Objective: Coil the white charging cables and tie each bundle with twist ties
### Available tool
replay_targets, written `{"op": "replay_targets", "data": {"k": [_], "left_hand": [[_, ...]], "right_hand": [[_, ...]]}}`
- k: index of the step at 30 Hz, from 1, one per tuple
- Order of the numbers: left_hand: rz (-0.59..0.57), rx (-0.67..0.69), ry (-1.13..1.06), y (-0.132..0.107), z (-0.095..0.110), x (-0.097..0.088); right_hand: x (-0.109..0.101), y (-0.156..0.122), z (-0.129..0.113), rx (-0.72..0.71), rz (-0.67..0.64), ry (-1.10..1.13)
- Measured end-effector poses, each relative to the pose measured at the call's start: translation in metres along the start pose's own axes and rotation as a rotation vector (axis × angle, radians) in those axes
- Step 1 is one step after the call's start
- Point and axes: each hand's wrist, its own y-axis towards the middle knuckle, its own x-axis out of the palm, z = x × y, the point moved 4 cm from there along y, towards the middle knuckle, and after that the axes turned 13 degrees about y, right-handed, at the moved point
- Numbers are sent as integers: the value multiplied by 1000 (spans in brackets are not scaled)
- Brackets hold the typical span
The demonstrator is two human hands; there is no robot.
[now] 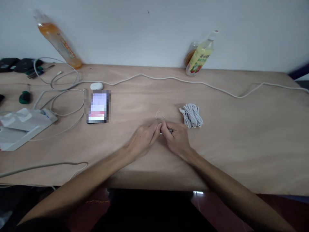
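My left hand [144, 135] and my right hand [178, 137] meet over the middle of the table, fingers closed and thumbs side by side. Between them shows a sliver of something small and greyish, mostly hidden by the fingers. A thin white strand [157, 116], like a tie or wire, curves up just beyond the fingertips; which hand grips it I cannot tell. Close to the right hand's knuckles lies a coiled bundle of light grey cable [192, 115].
To the left lie a phone [98, 108], a white earbud case [96, 86], loose white cables [65, 112] and a white holder [26, 129]. An orange drink bottle [60, 45] and a yellow-labelled bottle [200, 56] stand by the wall. One long cable [173, 78] crosses the back.
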Motion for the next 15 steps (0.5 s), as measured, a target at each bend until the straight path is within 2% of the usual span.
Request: {"op": "replay_targets", "data": {"k": [2, 7, 11, 15], "left_hand": [[-28, -52, 10, 2, -4, 2], [-19, -158, -91, 5, -9, 2], [-21, -160, -154, 3, -6, 5], [69, -50, -90, 0, 2, 2]], "right_hand": [[1, -1, -2, -30, -9, -20], [1, -5, -9, -252, 26, -212], [0, -7, -4, -256, 45, -229], [2, -9, -1, -216, 30, -149]]}}
